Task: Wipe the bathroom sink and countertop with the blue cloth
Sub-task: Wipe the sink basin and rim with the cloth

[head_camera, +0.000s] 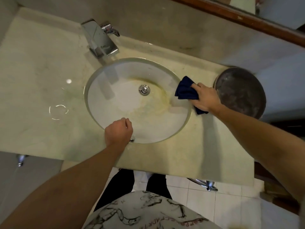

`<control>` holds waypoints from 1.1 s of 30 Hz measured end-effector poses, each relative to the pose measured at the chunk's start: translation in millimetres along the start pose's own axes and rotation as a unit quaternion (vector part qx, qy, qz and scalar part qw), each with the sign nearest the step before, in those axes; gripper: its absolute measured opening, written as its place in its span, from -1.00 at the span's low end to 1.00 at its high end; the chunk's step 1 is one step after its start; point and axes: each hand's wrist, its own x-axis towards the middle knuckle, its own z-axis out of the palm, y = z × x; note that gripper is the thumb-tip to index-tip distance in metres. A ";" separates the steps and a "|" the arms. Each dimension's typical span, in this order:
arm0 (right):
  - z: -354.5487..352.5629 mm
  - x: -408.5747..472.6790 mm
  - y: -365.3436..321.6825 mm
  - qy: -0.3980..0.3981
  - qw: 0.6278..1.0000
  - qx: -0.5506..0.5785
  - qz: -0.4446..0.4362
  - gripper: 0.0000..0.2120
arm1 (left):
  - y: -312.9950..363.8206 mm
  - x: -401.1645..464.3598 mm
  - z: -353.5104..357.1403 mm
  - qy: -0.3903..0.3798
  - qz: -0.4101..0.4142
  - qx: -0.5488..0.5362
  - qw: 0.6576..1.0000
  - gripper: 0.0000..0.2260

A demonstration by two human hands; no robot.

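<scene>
A round white sink [115, 111] with yellowish stains around its chrome drain [144, 90] is set into a pale marble countertop [38, 66]. My right hand [204, 98] presses a bunched dark blue cloth [185, 90] onto the sink's right rim, where basin and counter meet. My left hand [119, 131] rests as a loose fist on the sink's near rim, holding nothing.
A chrome faucet [99, 38] stands behind the sink at the back left. A round dark metal bin [241, 91] sits just right of my right hand. Water rings [58, 111] mark the counter at left. A wood-framed mirror [247, 17] runs along the back right.
</scene>
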 end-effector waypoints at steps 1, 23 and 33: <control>5.9 -16.3 -7.8 0.002 1.000 0.012 0.007 -0.48 | -0.2 -0.3 -0.4 0.000 0.000 -0.001 1.000 -0.67; 16.3 -74.0 -205.9 0.087 0.489 0.789 0.363 -0.75 | -1.0 -2.6 -8.6 -0.010 0.023 -0.018 1.000 -0.60; -8.9 -128.1 -117.8 0.222 0.274 0.864 0.359 -0.53 | 0.1 -2.9 -6.7 -0.005 0.021 -0.010 1.000 -0.61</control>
